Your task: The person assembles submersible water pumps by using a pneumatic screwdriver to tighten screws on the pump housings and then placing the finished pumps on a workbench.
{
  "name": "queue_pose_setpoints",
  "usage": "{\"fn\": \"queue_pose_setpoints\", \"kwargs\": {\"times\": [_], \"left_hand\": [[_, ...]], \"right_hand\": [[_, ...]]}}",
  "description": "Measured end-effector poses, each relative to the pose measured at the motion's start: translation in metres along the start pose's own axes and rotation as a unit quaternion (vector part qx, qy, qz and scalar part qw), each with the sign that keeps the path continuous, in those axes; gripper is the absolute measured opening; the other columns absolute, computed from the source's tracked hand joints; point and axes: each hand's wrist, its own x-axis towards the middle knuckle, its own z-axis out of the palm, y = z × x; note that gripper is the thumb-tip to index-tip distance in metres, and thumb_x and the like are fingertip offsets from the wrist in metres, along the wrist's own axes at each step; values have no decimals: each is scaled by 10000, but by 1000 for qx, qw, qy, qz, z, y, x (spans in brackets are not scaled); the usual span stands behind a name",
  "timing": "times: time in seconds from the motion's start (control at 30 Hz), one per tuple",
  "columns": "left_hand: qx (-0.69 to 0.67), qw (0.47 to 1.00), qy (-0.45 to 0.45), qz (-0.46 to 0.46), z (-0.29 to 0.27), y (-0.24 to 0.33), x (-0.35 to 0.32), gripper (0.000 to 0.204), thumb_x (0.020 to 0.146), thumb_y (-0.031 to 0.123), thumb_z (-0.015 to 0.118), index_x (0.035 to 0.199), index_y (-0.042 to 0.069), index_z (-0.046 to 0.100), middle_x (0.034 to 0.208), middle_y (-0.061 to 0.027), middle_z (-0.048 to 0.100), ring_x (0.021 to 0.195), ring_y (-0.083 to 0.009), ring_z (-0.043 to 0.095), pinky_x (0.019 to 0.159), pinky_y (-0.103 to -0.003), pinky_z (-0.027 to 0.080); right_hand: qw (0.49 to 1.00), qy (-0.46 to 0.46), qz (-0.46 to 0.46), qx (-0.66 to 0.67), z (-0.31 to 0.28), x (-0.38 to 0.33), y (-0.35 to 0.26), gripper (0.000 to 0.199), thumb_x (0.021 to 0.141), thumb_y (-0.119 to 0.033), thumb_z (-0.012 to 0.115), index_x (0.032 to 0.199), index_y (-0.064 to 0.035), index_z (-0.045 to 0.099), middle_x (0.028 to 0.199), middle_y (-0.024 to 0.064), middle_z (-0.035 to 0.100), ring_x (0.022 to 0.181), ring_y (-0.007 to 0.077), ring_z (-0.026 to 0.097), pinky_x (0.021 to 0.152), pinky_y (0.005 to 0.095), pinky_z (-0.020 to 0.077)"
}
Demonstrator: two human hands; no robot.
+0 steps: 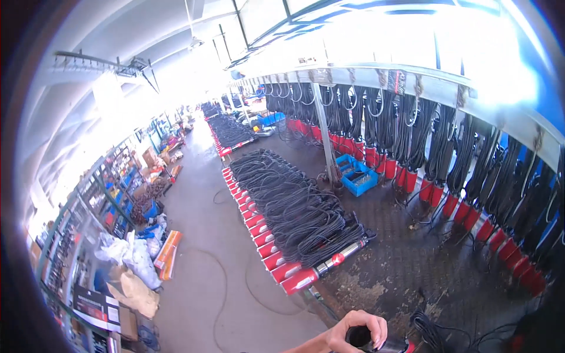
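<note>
Left hand (351,322) had fingers clamped round the dark cylinder (358,337), near side, right of centre. Looked stiff, probably hefty, maybe slick; best gripped around its middle. Right hand wasn't visible.

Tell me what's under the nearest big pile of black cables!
Red-ended cylinders poke out along the pile's left side, and the nearest cylinder shows silver parts too. The black cables hide the rest.
</note>
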Motion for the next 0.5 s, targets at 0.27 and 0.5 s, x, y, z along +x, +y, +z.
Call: {"fn": "queue_pose_setpoints", "kwargs": {"times": [0.27,0.5], "left_hand": [[229,968,-64,76,97,-23,-23,312,831,299,804,944,35,682,918,-112,685,809,-264,658,712,-361,507],[300,925,-192,133,203,-53,-40,145,843,215,706,857,73,676,851,-60,673,763,-242,660,672,-383,474]], "right_hand": [[781,-91,374,491,9,11,-41,595,788,-520,582,1082,-4,627,971,187,687,911,378,666,826,490,566],[416,-18,502,758,-7,-52,-14,729,874,-660,473,1096,18,627,981,205,680,935,394,657,846,501,568]]}}
